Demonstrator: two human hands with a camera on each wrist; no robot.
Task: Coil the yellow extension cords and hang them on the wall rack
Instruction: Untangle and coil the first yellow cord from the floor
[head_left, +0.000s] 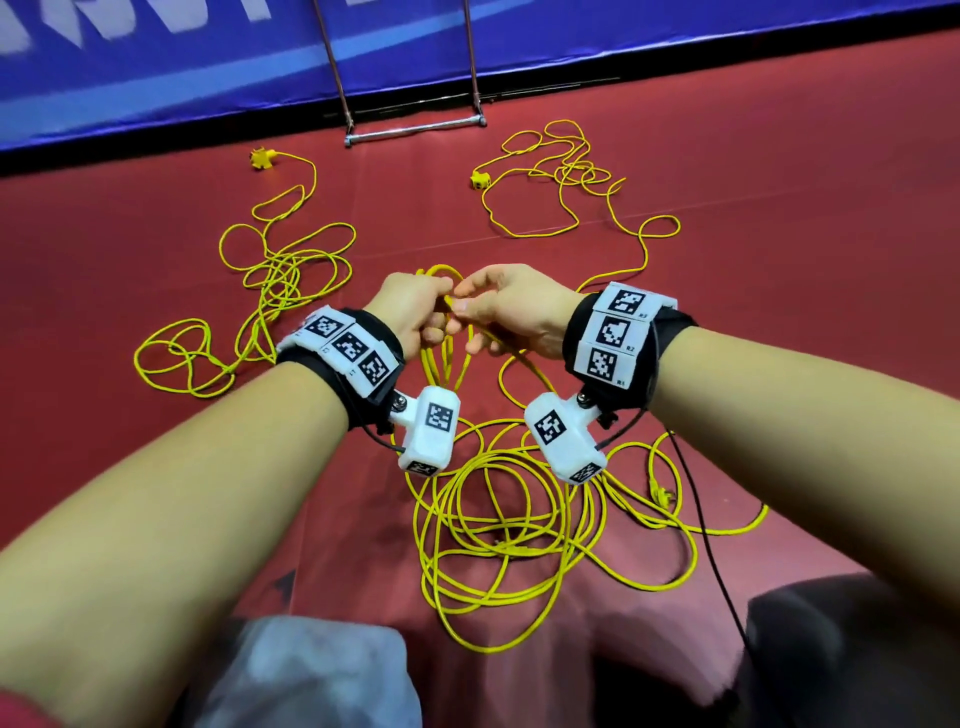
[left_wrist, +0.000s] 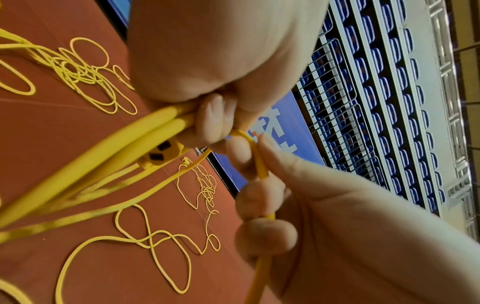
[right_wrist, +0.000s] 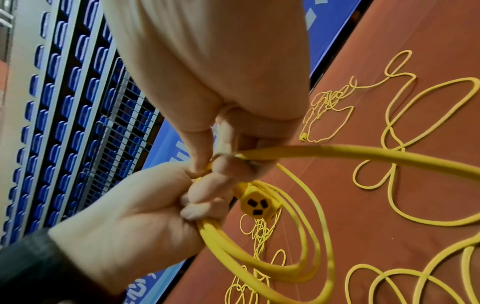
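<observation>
While your left hand (head_left: 410, 312) grips the gathered loops of the yellow cord (right_wrist: 259, 265) — socket end (right_wrist: 258, 204) dangling beside them — your right hand (head_left: 511, 309) pinches the next strand; remaining cords (head_left: 280, 270) sprawl across the red floor (head_left: 779, 260) towards its far edge.

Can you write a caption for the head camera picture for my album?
Left hand grips yellow cord loops while right hand feeds more cord.
</observation>
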